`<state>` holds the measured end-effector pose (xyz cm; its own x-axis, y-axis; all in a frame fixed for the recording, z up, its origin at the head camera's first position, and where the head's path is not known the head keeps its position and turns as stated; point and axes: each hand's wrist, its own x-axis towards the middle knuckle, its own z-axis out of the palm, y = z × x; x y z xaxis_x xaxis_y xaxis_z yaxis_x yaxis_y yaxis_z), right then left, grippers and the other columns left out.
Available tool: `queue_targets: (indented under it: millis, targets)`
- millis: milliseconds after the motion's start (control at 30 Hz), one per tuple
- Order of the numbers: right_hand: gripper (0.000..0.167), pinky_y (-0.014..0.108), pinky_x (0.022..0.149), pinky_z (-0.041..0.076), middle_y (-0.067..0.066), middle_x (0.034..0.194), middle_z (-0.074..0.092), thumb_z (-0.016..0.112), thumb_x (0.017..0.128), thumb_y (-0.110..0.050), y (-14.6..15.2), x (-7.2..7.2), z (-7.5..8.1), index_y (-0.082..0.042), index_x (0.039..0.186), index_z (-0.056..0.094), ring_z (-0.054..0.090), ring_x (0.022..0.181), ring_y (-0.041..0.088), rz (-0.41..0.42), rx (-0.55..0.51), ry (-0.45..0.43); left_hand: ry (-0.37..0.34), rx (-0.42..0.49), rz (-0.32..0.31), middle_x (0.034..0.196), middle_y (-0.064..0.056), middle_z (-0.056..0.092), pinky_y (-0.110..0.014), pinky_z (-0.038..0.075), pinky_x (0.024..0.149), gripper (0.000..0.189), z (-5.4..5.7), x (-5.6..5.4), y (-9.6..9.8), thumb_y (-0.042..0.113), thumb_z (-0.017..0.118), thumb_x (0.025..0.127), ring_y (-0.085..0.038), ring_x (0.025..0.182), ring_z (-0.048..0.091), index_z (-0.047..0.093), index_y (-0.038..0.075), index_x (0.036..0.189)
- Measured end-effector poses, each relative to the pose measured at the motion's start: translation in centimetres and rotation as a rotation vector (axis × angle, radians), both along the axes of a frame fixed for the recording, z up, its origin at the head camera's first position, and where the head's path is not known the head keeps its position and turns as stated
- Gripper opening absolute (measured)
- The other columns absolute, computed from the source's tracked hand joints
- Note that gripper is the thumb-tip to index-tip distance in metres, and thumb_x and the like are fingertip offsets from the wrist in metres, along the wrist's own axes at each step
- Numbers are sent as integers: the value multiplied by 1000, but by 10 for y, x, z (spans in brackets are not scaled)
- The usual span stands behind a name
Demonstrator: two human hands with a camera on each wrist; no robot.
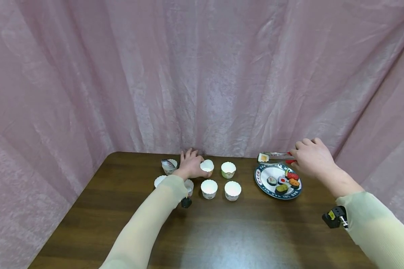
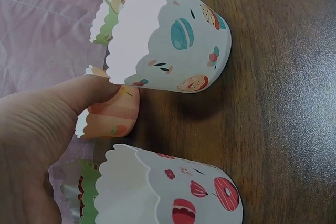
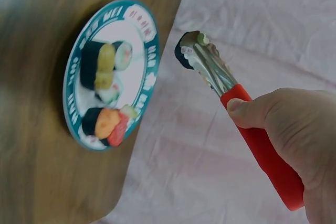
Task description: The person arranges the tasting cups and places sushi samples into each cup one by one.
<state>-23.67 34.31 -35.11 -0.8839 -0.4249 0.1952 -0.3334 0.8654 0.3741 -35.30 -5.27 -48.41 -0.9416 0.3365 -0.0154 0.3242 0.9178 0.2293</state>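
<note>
My left hand grips a peach-coloured paper baking cup in the back row, thumb across its rim; the other fingers are hidden in the left wrist view. Close in front stand a white cup with macaron prints and one with red doughnut prints. In my right hand are metal tongs with red handles. Their tips pinch a sushi roll with a pale yellow centre, raised past the back edge of the plate. Several sushi pieces lie on that plate, including a green-topped one.
Other paper cups stand in two rows, among them a green one and a white one. The back-left cup contains a silvery, dark-striped piece. A pink curtain hangs behind the wooden table.
</note>
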Motion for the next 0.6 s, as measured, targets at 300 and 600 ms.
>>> queue_targets:
  millis: [300,600]
  targets:
    - [33,54,87,44,10,94,64,85,82,-25,-38,-6,2,-6,107,76,57,98,34,115,12,69,-4,-18,-2,162,-16,32,-67,6,119,67,0,4,-1,62,77,82,-40,154,12,67,18,132]
    - [28,51,84,42,7,89,61,85,81,-25,-76,-21,-5,-9,103,75,56,93,32,260,-39,144,-19,2,4,163,-16,29,-66,2,119,67,5,1,0,60,76,83,-40,154,9,67,16,132]
